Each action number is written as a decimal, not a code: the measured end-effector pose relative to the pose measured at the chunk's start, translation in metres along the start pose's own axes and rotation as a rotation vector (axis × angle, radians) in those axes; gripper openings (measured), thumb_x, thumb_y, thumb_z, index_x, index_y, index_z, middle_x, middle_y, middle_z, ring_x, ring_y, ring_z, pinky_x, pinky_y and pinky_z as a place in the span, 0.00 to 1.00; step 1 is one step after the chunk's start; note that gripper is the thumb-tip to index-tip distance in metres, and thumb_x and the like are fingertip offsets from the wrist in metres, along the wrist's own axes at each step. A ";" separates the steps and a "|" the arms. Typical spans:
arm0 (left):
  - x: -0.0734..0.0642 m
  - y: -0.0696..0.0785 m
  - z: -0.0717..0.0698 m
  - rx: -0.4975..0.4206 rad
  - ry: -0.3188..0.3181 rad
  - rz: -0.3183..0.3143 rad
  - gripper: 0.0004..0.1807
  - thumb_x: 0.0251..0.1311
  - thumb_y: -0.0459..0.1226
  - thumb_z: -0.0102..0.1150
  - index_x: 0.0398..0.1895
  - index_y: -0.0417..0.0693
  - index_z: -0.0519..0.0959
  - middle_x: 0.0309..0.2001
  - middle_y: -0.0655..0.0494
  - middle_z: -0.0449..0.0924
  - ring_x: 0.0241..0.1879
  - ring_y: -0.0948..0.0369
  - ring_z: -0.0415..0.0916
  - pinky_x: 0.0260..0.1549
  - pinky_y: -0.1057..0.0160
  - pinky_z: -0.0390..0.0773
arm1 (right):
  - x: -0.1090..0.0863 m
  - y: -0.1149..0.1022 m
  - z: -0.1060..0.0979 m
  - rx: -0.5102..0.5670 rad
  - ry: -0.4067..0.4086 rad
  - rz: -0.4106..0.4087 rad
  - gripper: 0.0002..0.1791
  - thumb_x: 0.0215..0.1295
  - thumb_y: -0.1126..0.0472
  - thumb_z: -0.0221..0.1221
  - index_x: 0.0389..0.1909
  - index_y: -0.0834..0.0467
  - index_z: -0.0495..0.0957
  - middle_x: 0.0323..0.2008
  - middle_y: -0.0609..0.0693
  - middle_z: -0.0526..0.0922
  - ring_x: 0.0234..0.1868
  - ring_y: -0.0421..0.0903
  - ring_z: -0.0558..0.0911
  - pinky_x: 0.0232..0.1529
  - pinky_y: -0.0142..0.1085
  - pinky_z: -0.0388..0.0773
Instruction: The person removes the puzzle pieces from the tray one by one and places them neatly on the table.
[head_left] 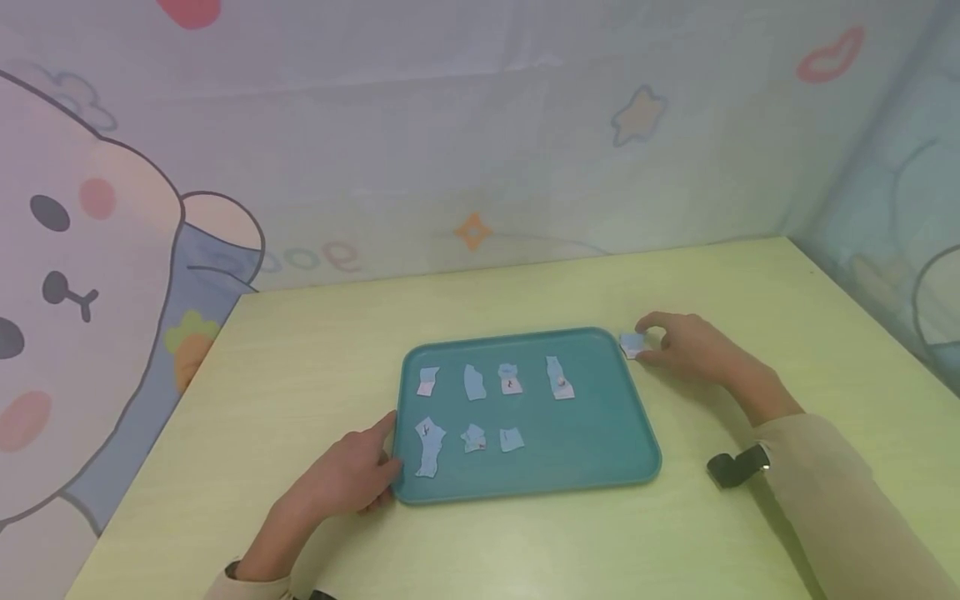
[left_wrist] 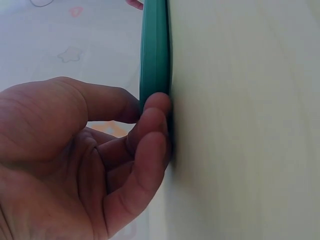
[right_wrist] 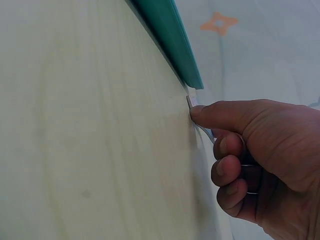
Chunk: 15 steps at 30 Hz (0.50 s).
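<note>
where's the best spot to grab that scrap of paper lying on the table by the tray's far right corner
Probably its raised edge on the side facing away from the teal tray. The paper scrap lies nearly flat on the table close to the tray rim, so come from the right with a thumb-and-finger pinch, as the right hand does now, lifting a curled corner rather than scraping underneath.

Surface (head_left: 525, 550) open at 12 and 6 o'clock of tray (head_left: 600, 454); paper scraps (head_left: 495, 408) occupy its 9 o'clock half; black clip (head_left: 738, 467) obstructs at 4 o'clock.

A pale green table (head_left: 525, 542) stands against cartoon-printed walls (head_left: 450, 125), with a small black clip (head_left: 737, 467) lying on it.
</note>
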<state>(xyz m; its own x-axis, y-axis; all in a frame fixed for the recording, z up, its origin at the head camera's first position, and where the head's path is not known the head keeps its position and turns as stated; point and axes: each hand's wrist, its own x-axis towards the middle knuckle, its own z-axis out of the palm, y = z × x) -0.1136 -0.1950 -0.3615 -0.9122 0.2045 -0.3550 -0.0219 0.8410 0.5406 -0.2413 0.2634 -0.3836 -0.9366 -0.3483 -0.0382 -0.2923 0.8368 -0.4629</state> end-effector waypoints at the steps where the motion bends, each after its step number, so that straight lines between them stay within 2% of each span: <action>1: 0.000 0.000 0.000 0.001 0.001 0.000 0.39 0.72 0.31 0.51 0.82 0.29 0.51 0.20 0.54 0.78 0.17 0.59 0.74 0.23 0.61 0.74 | 0.000 0.000 0.000 -0.002 -0.002 0.000 0.27 0.70 0.54 0.67 0.63 0.65 0.76 0.25 0.49 0.72 0.30 0.46 0.71 0.33 0.39 0.67; 15: 0.001 -0.003 0.002 0.008 0.017 0.000 0.39 0.71 0.31 0.52 0.82 0.29 0.51 0.20 0.55 0.79 0.17 0.60 0.74 0.24 0.62 0.74 | 0.003 0.000 0.001 0.005 -0.025 -0.010 0.25 0.72 0.56 0.65 0.64 0.64 0.76 0.23 0.47 0.72 0.30 0.45 0.72 0.36 0.40 0.69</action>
<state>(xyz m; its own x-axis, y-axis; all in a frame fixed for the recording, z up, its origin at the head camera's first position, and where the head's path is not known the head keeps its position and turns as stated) -0.1134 -0.1959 -0.3650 -0.9189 0.1959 -0.3423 -0.0189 0.8450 0.5344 -0.2442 0.2620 -0.3843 -0.9283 -0.3677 -0.0558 -0.3011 0.8311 -0.4676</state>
